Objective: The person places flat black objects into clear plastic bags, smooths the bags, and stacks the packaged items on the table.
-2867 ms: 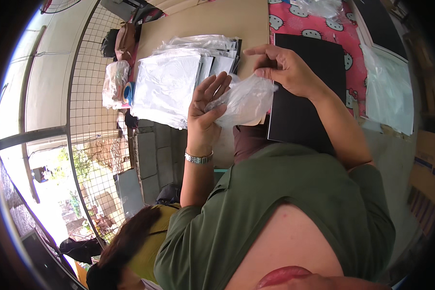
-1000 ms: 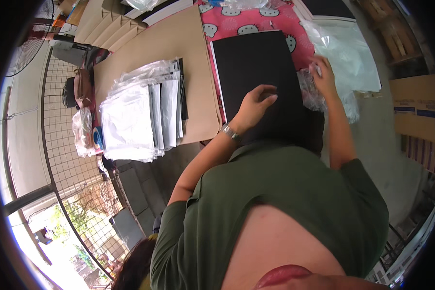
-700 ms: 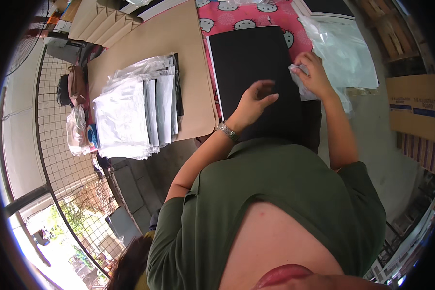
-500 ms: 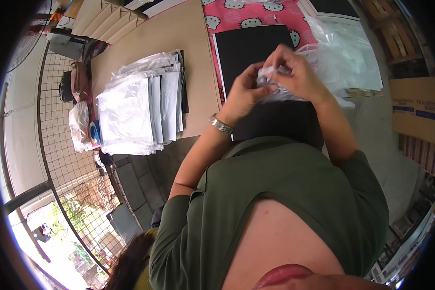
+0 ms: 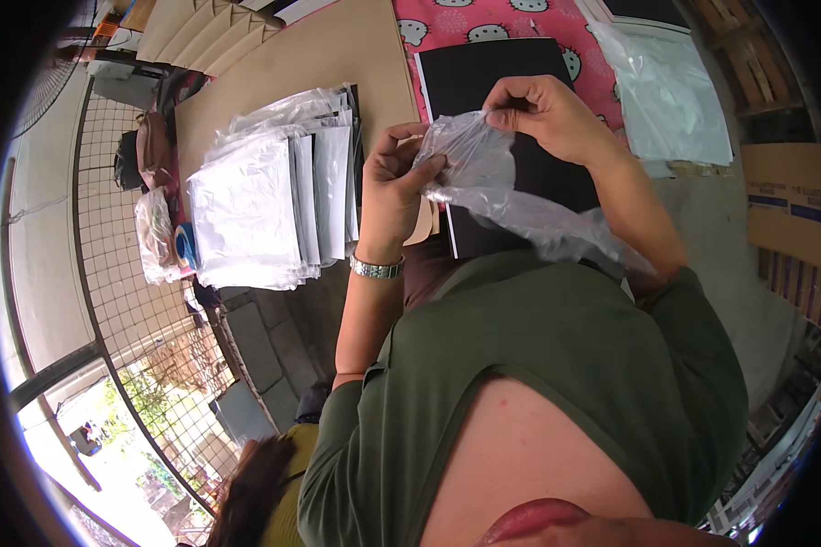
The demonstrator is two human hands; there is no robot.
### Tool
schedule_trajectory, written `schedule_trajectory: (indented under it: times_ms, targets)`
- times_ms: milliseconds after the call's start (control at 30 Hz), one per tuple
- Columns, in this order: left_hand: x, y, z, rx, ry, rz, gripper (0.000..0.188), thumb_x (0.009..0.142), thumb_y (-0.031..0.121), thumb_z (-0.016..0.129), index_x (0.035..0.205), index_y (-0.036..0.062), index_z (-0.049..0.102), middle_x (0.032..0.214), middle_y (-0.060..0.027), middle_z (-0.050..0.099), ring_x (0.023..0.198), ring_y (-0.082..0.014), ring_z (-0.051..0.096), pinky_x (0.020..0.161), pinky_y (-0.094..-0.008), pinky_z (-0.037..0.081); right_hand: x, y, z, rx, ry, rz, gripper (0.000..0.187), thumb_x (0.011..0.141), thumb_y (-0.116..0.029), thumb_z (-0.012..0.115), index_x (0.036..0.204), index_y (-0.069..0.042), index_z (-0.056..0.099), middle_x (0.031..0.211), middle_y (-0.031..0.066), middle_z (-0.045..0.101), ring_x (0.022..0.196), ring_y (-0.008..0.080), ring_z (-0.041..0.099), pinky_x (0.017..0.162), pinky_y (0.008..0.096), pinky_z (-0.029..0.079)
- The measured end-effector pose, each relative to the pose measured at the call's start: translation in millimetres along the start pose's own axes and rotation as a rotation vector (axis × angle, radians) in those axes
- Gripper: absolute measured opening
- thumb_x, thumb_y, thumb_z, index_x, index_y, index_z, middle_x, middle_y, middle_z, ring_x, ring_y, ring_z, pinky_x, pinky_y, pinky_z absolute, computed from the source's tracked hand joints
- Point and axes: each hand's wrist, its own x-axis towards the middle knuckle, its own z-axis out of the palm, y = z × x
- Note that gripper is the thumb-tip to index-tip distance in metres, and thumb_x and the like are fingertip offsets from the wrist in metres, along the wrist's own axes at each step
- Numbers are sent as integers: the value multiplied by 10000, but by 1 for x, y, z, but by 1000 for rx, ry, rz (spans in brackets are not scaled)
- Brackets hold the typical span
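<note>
A thin clear plastic bag is stretched between my two hands, above a black board with a white edge. My left hand, with a metal watch band at the wrist, grips the bag's gathered left side between thumb and fingers. My right hand pinches its upper right part between thumb and forefinger. The bag's loose end trails to the lower right, past my right forearm. The black board lies on a pink cartoon-print cloth, its near part hidden by the bag and my shirt.
To the left, a stack of plastic-sleeved sheets lies on a large brown board. Blue tape sits beside it. At right are more clear plastic bags and a cardboard box. Another person's hair shows at lower left.
The plastic bag, bunched up in both hands before, is now spread out between them. My left hand has moved left, away from my right, and the bag's end hangs toward my right arm.
</note>
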Motion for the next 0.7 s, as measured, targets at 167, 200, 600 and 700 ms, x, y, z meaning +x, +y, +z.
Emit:
schedule_trajectory:
  times_ms: [167,200,600,700]
  targets:
    - [-2,3,19,121,8,34,472,743,-93,601,1186,-12,460,787,-83,635,725,-126,625,637,-227,496,1,19,12,-243,232,-55,124,880,-117,570,869,4,592,718,-1,569,662,60,500,619,226,420]
    - [-1,0,20,189,-12,22,469,748,-82,605,1188,-10,460,783,-80,633,707,-119,617,630,-214,485,3,28,12,-258,314,-111,123,882,-116,565,876,5,591,721,2,575,663,65,509,620,228,423]
    - [-10,26,0,-405,65,-369,349,828,200,554,1125,25,500,1102,-129,566,1036,-237,549,920,-389,434,-39,25,-43,426,-371,-249,189,881,-171,562,896,5,630,761,46,628,704,118,595,672,269,481]
    - [-23,-8,-47,173,82,-303,545,842,316,576,1254,-11,435,1111,-91,553,1038,-227,535,925,-338,428,-45,5,-65,1080,-81,-140,224,846,-164,606,946,36,627,749,62,635,725,137,612,683,278,494]
